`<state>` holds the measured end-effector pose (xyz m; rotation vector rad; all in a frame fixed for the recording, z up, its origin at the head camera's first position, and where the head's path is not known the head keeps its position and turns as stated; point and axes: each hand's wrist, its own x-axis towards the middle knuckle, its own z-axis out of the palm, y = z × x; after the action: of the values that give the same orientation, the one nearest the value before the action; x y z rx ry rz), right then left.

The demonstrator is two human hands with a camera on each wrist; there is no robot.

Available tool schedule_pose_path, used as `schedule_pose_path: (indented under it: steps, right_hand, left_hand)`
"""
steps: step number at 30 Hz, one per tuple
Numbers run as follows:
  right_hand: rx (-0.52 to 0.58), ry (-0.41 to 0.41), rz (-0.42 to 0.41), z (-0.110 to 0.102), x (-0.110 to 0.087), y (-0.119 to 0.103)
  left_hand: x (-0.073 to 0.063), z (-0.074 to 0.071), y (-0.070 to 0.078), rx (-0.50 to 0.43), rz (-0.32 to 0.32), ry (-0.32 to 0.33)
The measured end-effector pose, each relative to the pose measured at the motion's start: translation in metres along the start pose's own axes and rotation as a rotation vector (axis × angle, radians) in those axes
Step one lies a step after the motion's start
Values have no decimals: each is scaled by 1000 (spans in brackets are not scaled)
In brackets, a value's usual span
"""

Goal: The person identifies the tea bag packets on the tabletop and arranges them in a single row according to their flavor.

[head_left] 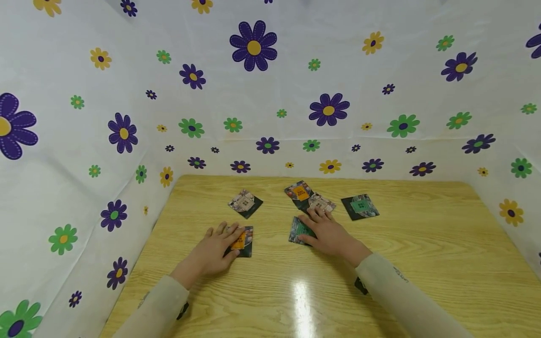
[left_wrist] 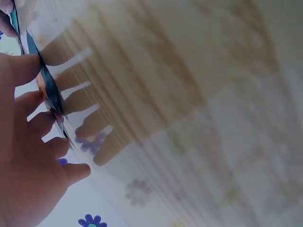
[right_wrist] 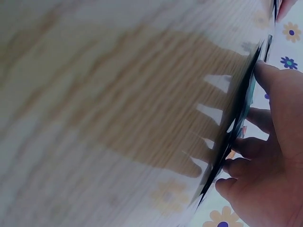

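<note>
Risk: right hand [head_left: 331, 237], fingers spread on green-labelled packet [head_left: 296, 230] just below centre, may drag beige-labelled packet [head_left: 324, 203] because it reaches that edge | left hand [head_left: 215, 252], fingers spread on orange-labelled packet [head_left: 248, 237] left of centre; uneven pressure could skew it.

Left hand [head_left: 213, 252] on front-left card [head_left: 247, 246]; right hand [head_left: 331, 235] on front-middle card [head_left: 295, 230], perhaps touching card pair [head_left: 307, 199] behind.

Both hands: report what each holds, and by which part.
Neither visibly grips anything; the left hand rests on an orange-labelled square card, the right hand on a green-labelled one.
</note>
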<state>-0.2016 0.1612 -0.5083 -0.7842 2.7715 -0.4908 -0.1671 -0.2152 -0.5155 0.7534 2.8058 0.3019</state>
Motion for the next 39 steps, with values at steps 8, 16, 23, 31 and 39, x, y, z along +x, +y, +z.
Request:
schedule_pose_path:
  steps: [8, 16, 23, 31, 39]
  right_hand:
    - [-5, 5, -11, -1, -1, 0]
    - [8, 31, -36, -10, 5, -1]
    - [19, 114, -38, -30, 31, 4]
    - [-69, 123, 16, -40, 64, 20]
    - [-69, 126, 58, -39, 84, 31]
  left_hand:
    - [-5, 2, -8, 6, -32, 38]
    - [-5, 2, -11, -43, -48, 24]
    - [-1, 1, -12, -61, -43, 21]
    - [-1, 0, -12, -81, -45, 28]
    - [-4, -1, -9, -91, -49, 29]
